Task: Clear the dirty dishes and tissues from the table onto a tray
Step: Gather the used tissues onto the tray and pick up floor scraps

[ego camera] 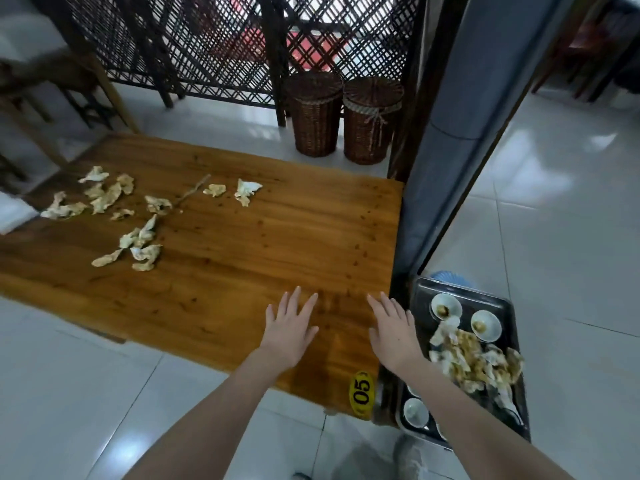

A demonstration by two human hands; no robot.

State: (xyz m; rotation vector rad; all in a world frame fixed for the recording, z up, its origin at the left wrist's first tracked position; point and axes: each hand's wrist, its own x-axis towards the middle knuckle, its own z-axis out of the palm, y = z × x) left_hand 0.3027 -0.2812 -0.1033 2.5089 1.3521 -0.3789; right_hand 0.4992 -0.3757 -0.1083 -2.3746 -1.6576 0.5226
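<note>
Several crumpled, stained tissues (117,216) lie scattered over the far left part of the wooden table (242,258), with a thin stick (192,192) among them. My left hand (289,329) and my right hand (393,329) hover flat, fingers straight, over the table's near right corner, holding nothing. To the right of the table, lower down, a dark metal tray (512,313) carries small white bowls (446,305) with brown residue and a heap of used tissues (474,362).
A yellow "05" sticker (362,393) marks the table's near corner. Two lidded wicker baskets (317,116) stand beyond the table by a lattice screen. A grey-blue pillar (450,150) rises right of the table. Wooden chairs (52,91) stand at the far left. The floor is white tile.
</note>
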